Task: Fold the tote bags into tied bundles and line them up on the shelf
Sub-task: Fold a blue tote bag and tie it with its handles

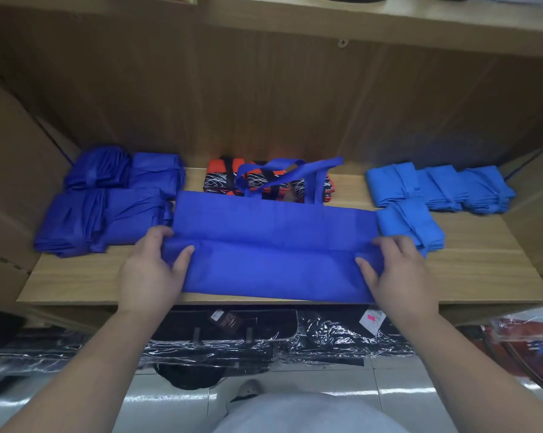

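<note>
While doubling it lengthwise, grips the royal-blue tote bag (276,267) at both short ends: left hand (151,270) closed round the left end with thumb on top, right hand (401,270) closed the same way round the right end. Spreads the bag flat across the front middle of the wooden shelf (76,282), near edge almost level with the shelf lip, one crease across the middle, handles (282,173) pointing toward the back.

Probably risks a crooked fold if one end travels further than the other, and a fold that springs open on release, judging by the thin, smooth-looking fabric. Could snag the handles, draped over the orange-and-black patterned bundle (220,179) just behind, and drag that bundle out of line when pulling forward. Could also knock the nearest light-blue bundle (410,223), just beside the right hand, or the dark-blue bundles (107,210), just beside the left hand. Might tip the bag off the front lip onto the plastic-wrapped bags (326,339) below if drawn any closer.

Leaves little spare room at either end: dark-blue bundles stacked loosely at left, more light-blue bundles (451,185) in a row at right rear, brown side panels (14,182) closing in both flanks. Offers bare board only along the front corners. Cannot tell what lies behind the patterned bundle.
</note>
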Demonstrator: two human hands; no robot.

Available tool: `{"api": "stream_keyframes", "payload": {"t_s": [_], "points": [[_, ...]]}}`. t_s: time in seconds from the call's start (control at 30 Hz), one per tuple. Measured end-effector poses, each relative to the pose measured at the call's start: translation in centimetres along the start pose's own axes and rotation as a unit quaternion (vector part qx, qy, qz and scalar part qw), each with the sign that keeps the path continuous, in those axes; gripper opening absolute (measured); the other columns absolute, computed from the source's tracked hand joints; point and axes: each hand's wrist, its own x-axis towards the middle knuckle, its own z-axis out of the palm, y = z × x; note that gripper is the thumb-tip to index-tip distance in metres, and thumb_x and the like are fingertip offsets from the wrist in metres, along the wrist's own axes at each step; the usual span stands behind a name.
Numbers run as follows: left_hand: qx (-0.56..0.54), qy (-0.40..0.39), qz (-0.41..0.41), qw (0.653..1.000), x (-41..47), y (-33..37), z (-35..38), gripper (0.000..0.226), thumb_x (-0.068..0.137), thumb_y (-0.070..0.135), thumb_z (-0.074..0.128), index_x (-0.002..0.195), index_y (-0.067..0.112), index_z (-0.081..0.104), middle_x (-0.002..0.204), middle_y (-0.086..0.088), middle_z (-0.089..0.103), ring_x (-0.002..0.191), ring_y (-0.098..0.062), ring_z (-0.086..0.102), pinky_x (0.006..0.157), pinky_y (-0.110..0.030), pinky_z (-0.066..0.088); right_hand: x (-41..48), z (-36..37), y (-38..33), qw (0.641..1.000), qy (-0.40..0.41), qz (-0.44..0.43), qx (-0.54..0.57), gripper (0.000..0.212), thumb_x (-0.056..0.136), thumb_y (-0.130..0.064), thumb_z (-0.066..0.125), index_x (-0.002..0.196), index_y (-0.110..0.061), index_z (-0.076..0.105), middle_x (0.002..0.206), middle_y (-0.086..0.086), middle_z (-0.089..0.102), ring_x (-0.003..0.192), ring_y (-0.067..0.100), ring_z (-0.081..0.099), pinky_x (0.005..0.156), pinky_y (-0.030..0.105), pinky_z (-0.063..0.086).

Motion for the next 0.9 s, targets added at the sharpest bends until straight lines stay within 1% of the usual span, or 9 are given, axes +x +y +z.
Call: {"api": "stream_keyframes", "payload": {"t_s": [0.07, 0.13, 0.3, 0.47, 0.6, 0.67, 0.77, 0.83, 0.9], "points": [[0.020, 0.011, 0.013, 1.000, 0.0, 0.1, 0.3, 0.040, 0.084, 0.026, 0.080, 0.113, 0.011, 0.058, 0.102, -0.012, 0.063, 0.091, -0.039, 0.063, 0.073, -0.048, 0.053, -0.1, 0.3, 0.3, 0.993, 0.063, -0.104, -0.001, 0.023, 0.089, -0.030, 0.067, 0.106, -0.014, 0.069, 0.107, 0.008, 0.060, 0.090, 0.037, 0.059, 0.077, 0.045, 0.051], [0.033, 0.025, 0.036, 0.998, -0.1, 0.0, 0.4, 0.036, 0.081, 0.021, 0.082, 0.106, 0.009, 0.059, 0.104, -0.013, 0.060, 0.089, -0.040, 0.062, 0.069, -0.050, 0.054, -0.6, 0.6, 0.4, 0.981, 0.045, -0.187, 0.022, 0.026, 0.092, -0.035, 0.058, 0.102, -0.016, 0.072, 0.106, 0.003, 0.063, 0.092, 0.033, 0.060, 0.079, 0.045, 0.050], [0.063, 0.071, 0.147, 0.984, -0.6, -1.3, 0.8, 0.014, 0.085, 0.016, 0.074, 0.079, 0.005, 0.069, 0.106, -0.016, 0.058, 0.087, -0.038, 0.057, 0.072, -0.047, 0.051, -1.7, 0.8, 2.0, 0.967, -0.086, -0.231, 0.061, 0.070, 0.074, -0.068, 0.070, 0.123, -0.019, 0.070, 0.131, 0.000, 0.063, 0.116, 0.021, 0.058, 0.102, 0.038, 0.043], [0.036, 0.008, 0.280, 0.959, -1.1, -2.2, -0.1, 0.028, 0.092, 0.030, 0.061, 0.086, 0.009, 0.079, 0.098, -0.008, 0.072, 0.087, -0.034, 0.067, 0.078, -0.047, 0.053, -1.8, 0.4, 3.6, 0.960, -0.114, -0.244, 0.079, 0.072, 0.063, -0.028, 0.095, 0.129, -0.020, 0.067, 0.139, 0.002, 0.059, 0.115, 0.021, 0.053, 0.105, 0.028, 0.035], [0.011, -0.120, 0.257, 0.959, -1.3, -3.2, -2.2, 0.064, 0.073, 0.066, 0.068, 0.105, 0.011, 0.079, 0.115, -0.002, 0.071, 0.104, -0.019, 0.063, 0.100, -0.032, 0.045, -1.1, -0.8, 4.4, 0.953, -0.146, -0.245, 0.103, 0.070, 0.067, -0.018, 0.093, 0.130, -0.029, 0.066, 0.137, -0.010, 0.061, 0.118, 0.018, 0.053, 0.101, 0.045, 0.046], [0.031, -0.176, 0.257, 0.950, -1.2, -3.7, -3.0, 0.082, 0.061, 0.075, 0.070, 0.117, 0.016, 0.075, 0.127, 0.003, 0.066, 0.115, -0.016, 0.059, 0.110, -0.020, 0.034, -0.9, -1.2, 4.7, 0.952, -0.166, -0.229, 0.115, 0.069, 0.069, -0.015, 0.092, 0.129, -0.034, 0.065, 0.136, -0.021, 0.059, 0.129, 0.017, 0.050, 0.104, 0.050, 0.043], [-0.029, -0.204, 0.229, 0.951, -1.3, -3.9, -3.7, 0.064, 0.069, 0.061, 0.069, 0.120, 0.022, 0.073, 0.130, 0.012, 0.066, 0.118, -0.012, 0.062, 0.109, -0.015, 0.034, -0.5, -1.9, 4.5, 0.948, -0.185, -0.201, 0.164, 0.068, 0.075, -0.010, 0.088, 0.124, -0.050, 0.062, 0.127, -0.043, 0.053, 0.137, 0.005, 0.042, 0.113, 0.028, 0.033], [-0.115, -0.203, 0.169, 0.958, -1.6, -3.6, -4.3, 0.049, 0.074, 0.051, 0.073, 0.116, 0.027, 0.073, 0.122, 0.022, 0.068, 0.116, -0.002, 0.061, 0.104, -0.015, 0.039, -0.3, -2.5, 4.5, 0.947, -0.201, -0.151, 0.199, 0.067, 0.077, -0.011, 0.086, 0.114, -0.062, 0.061, 0.117, -0.045, 0.057, 0.127, -0.004, 0.050, 0.104, 0.007, 0.033], [-0.159, -0.201, 0.118, 0.959, -2.1, -3.2, -4.5, 0.037, 0.077, 0.041, 0.086, 0.110, 0.029, 0.075, 0.114, 0.023, 0.069, 0.110, 0.001, 0.063, 0.099, -0.013, 0.043, -0.1, -3.3, 4.2, 0.941, -0.221, -0.101, 0.237, 0.055, 0.075, -0.026, 0.089, 0.106, -0.062, 0.063, 0.111, -0.036, 0.066, 0.110, -0.006, 0.062, 0.090, 0.004, 0.041]]}}
